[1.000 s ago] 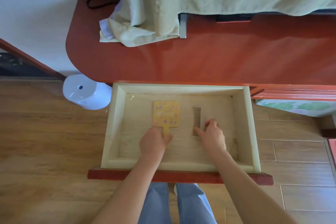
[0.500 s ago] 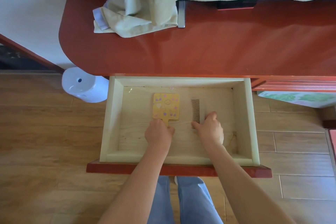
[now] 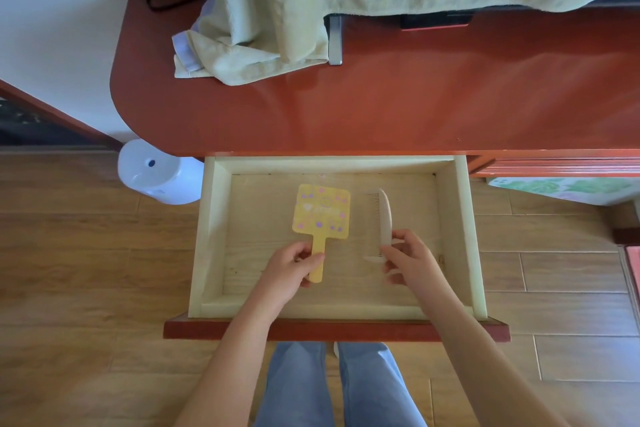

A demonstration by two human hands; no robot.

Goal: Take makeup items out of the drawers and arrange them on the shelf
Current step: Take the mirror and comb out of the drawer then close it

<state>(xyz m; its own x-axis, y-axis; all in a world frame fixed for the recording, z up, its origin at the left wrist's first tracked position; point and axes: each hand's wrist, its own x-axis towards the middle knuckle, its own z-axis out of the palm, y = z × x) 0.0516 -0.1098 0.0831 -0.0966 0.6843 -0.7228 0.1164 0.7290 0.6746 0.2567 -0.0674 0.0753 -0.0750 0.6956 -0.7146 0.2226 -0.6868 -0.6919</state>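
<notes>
A pale wooden drawer (image 3: pixel 207 236) stands pulled out from under the red dresser top (image 3: pixel 415 97). Inside it, my left hand (image 3: pixel 291 270) grips the handle of a yellow hand mirror (image 3: pixel 320 211) with pastel dots. My right hand (image 3: pixel 408 260) pinches the near end of a pale comb (image 3: pixel 384 215), which is tipped up on its edge with the teeth facing left. Both items are still within the drawer walls, the mirror left of the comb.
A pale green cloth (image 3: pixel 263 45) hangs over the back of the dresser top. A white round container (image 3: pixel 156 173) sits on the wooden floor left of the drawer. A second drawer front (image 3: pixel 561 163) lies to the right. My legs in blue jeans (image 3: pixel 332 388) stand below the drawer.
Both hands have closed on their items. The comb has risen from flat onto its edge, and the mirror has tilted and slid nearer along with my left hand.
</notes>
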